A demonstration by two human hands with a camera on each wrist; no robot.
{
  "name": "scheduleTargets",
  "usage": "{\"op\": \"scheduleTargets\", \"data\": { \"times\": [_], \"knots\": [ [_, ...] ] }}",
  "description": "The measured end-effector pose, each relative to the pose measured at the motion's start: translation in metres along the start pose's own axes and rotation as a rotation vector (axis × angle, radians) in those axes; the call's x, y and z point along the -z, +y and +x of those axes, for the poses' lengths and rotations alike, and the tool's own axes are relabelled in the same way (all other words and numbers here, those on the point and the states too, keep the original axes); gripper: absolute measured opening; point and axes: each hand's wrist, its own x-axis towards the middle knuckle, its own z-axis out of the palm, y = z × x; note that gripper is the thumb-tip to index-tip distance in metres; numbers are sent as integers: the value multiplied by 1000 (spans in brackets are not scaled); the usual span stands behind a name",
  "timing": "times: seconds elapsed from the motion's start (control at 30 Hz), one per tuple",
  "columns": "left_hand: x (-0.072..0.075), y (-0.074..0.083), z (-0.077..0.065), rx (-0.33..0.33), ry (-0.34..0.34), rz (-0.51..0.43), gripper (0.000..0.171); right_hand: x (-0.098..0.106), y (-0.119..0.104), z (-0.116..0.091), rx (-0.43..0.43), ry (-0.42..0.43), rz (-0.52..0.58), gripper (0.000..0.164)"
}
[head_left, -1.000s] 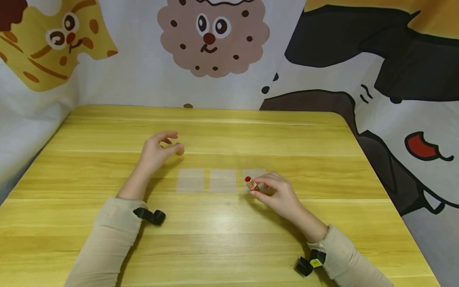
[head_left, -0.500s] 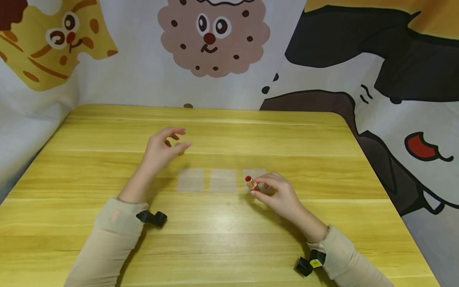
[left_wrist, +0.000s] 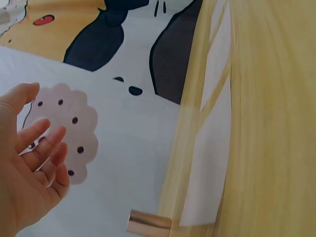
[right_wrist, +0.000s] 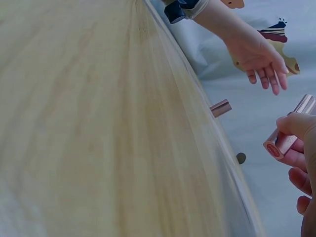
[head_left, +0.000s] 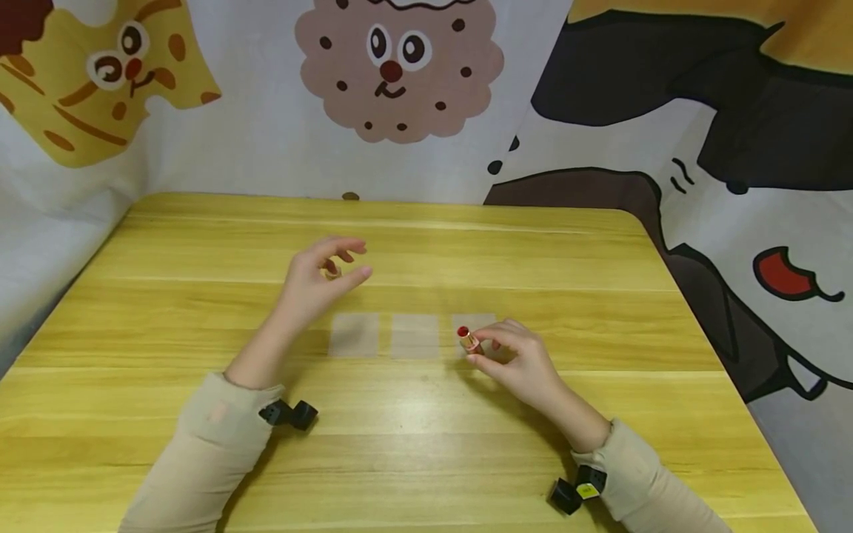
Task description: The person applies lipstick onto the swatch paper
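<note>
We see the right hand [head_left: 518,357] pinching a slim, rose-gold lipstick with a bare red tip [head_left: 469,341] between thumb and fingers, tip leaning away from the palm. The left hand [head_left: 312,280] is wide and holds nothing, thumb well apart from the loosely bent fingers. Just beside it, apart from the fingers, a short, shiny rose-gold cylinder [left_wrist: 149,223] stands upright, probably the lipstick's cap, though those fingers partly hide it from above. To hold well here, we would pinch only the barrel, lightly, clear of the soft tip, and give the smooth cylinder room, since a brush could topple it. Three thin, translucent whitish squares [head_left: 414,335] lie flat between the hands, the farthest right under the right fingertips, on a yellowish wood-grain tabletop [head_left: 400,444].
</note>
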Motion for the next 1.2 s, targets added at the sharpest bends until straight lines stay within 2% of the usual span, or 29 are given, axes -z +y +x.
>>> {"op": "scheduleTargets", "data": {
  "times": [0.37, 0.7, 0.83, 1.03, 1.2],
  "knots": [
    [-11, 14, -5, -28, -55, -133, 32, 0, 0, -1, 13, 6, 6, 29],
    [-24, 22, -11, -49, -149, -154, 35, 1, -12, 4, 9, 20, -8, 30],
    [-31, 25, -15, -47, -167, -177, 38, 1, -17, 6, 22, 27, -10, 30],
    [-40, 27, -20, -52, -182, -238, 37, 0, -8, 2, 14, 7, 3, 29],
    [-47, 29, -24, -36, -207, -247, 36, 0, -3, 1, 9, -4, 14, 28]
  ]
}}
